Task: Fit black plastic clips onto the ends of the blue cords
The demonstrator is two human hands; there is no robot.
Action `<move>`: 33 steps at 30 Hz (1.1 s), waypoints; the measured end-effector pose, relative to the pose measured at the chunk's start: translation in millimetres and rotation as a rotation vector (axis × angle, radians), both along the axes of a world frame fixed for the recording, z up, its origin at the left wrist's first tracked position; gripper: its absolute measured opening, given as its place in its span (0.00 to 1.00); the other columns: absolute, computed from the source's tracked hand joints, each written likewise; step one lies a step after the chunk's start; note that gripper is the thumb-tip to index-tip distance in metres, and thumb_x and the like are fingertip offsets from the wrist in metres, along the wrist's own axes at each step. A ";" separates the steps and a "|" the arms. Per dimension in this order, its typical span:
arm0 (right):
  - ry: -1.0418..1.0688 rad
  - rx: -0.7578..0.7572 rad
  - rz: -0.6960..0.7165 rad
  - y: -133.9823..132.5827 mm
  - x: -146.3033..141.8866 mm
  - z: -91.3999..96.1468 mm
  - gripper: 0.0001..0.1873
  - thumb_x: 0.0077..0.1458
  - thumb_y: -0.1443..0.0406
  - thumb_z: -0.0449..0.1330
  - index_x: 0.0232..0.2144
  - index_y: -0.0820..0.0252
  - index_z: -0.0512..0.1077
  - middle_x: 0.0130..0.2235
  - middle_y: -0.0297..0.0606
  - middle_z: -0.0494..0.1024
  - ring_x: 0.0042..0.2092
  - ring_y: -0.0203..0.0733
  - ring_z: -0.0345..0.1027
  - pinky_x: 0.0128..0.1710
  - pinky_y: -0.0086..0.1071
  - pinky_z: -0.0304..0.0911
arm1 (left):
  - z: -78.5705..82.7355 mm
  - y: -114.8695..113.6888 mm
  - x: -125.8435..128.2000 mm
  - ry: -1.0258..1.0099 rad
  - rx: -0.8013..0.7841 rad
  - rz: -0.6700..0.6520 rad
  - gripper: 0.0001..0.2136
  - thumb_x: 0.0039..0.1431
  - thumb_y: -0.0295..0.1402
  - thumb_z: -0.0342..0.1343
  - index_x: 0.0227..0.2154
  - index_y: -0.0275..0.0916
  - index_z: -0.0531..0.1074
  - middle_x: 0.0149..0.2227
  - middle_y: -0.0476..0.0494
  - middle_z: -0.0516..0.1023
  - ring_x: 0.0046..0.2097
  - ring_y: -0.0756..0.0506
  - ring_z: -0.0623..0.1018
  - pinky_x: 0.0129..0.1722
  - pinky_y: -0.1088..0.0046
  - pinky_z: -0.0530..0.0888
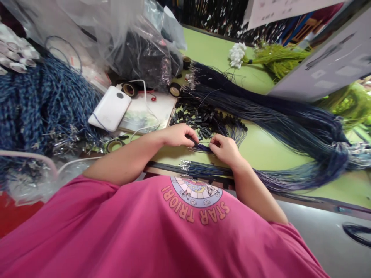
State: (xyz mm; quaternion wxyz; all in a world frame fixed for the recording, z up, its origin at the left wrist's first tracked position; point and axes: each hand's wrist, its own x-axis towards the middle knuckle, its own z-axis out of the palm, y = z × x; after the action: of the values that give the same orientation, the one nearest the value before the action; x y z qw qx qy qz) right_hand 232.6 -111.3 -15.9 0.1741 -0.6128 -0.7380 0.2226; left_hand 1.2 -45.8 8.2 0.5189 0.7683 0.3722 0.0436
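Observation:
My left hand (180, 135) is closed at the fingertips around a small black connector housing, partly hidden by the fingers. A few centimetres to the right, my right hand (225, 150) pinches a thin dark wire; its tip is too small to make out. Between the two hands, dark blue wires (204, 147) lie on the green tabletop. Just beyond them spreads a pile of black connector housings (199, 117). Closer to my body is a bundle of dark wires (205, 168) with bare silvery terminals (184, 166) at its left end.
A thick hank of dark wires (261, 104) sweeps across the right side. To the left lie a white power bank (111, 108) with a cable, tape rolls (175, 89) and blue twisted wires (49, 104). Clear plastic bags (136, 42) stand behind; a grey panel (324, 61) rises at right.

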 end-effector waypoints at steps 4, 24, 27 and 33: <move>-0.027 -0.057 0.026 0.3 5.1 3.7 0.14 0.56 0.64 0.54 0.37 0.57 0.79 0.32 0.36 0.81 0.35 0.41 0.72 0.39 0.33 0.62 | -0.7 0.6 -0.5 0.016 -0.008 -0.029 0.16 0.49 0.31 0.60 0.42 0.38 0.81 0.38 0.46 0.84 0.38 0.49 0.79 0.43 0.72 0.70; 0.377 0.172 -0.002 -17.8 -5.6 18.5 0.10 0.58 0.63 0.57 0.31 0.58 0.78 0.32 0.36 0.80 0.34 0.37 0.72 0.38 0.32 0.65 | -12.0 -12.2 13.0 -0.332 -0.396 0.291 0.13 0.49 0.28 0.64 0.40 0.35 0.79 0.26 0.50 0.77 0.22 0.57 0.68 0.21 0.80 0.60; 0.373 0.186 -0.070 -15.6 -3.5 16.1 0.11 0.57 0.63 0.57 0.29 0.58 0.78 0.32 0.35 0.80 0.34 0.37 0.72 0.38 0.32 0.65 | -15.4 -10.9 12.0 -0.341 -0.418 0.309 0.14 0.49 0.28 0.64 0.41 0.35 0.79 0.27 0.49 0.78 0.22 0.56 0.68 0.20 0.80 0.59; 0.318 0.244 -0.100 -18.1 -5.8 13.6 0.08 0.54 0.65 0.59 0.28 0.58 0.79 0.28 0.34 0.79 0.29 0.36 0.69 0.33 0.31 0.64 | -15.5 -11.5 12.7 -0.358 -0.431 0.317 0.13 0.50 0.27 0.63 0.40 0.35 0.79 0.25 0.50 0.76 0.21 0.57 0.67 0.20 0.80 0.59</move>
State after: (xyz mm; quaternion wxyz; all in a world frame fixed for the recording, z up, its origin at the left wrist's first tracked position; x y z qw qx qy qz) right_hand 226.8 -129.5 -2.3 0.3723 -0.5802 -0.6912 0.2167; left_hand 13.9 -57.3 -7.4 0.7137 0.5532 0.3908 0.1788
